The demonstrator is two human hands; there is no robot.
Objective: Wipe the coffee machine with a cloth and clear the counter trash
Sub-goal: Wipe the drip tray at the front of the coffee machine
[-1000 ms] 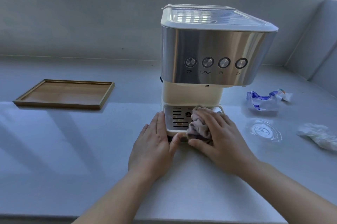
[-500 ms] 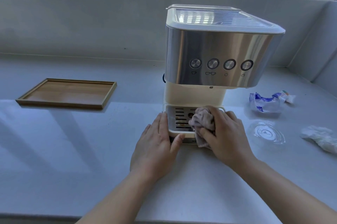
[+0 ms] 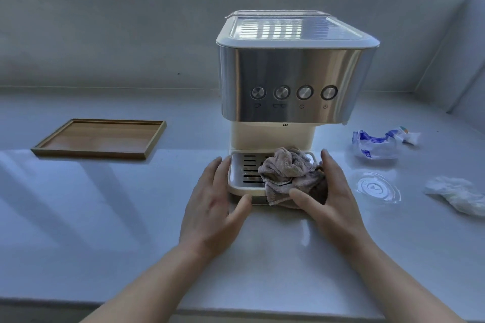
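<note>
A cream and steel coffee machine (image 3: 294, 81) stands on the white counter, its drip tray (image 3: 242, 174) at the front. A crumpled grey-pink cloth (image 3: 287, 173) lies bunched on the tray's right half. My right hand (image 3: 330, 196) is spread beside and in front of the cloth, thumb at its lower edge, fingers loose along its right side. My left hand (image 3: 214, 207) rests open against the tray's left front corner. Trash lies to the right: a blue-and-white wrapper (image 3: 375, 145), a clear plastic lid (image 3: 376, 187) and a crumpled white tissue (image 3: 458, 194).
A shallow wooden tray (image 3: 101, 139) sits on the counter to the left. A grey wall and a window ledge run behind the machine. The wall angles forward at the far right. The counter's front edge runs along the bottom of the view.
My right hand has opened and drawn back off the cloth, which now lies bunched on the drip tray. My left hand has loosened its press on the tray corner.
</note>
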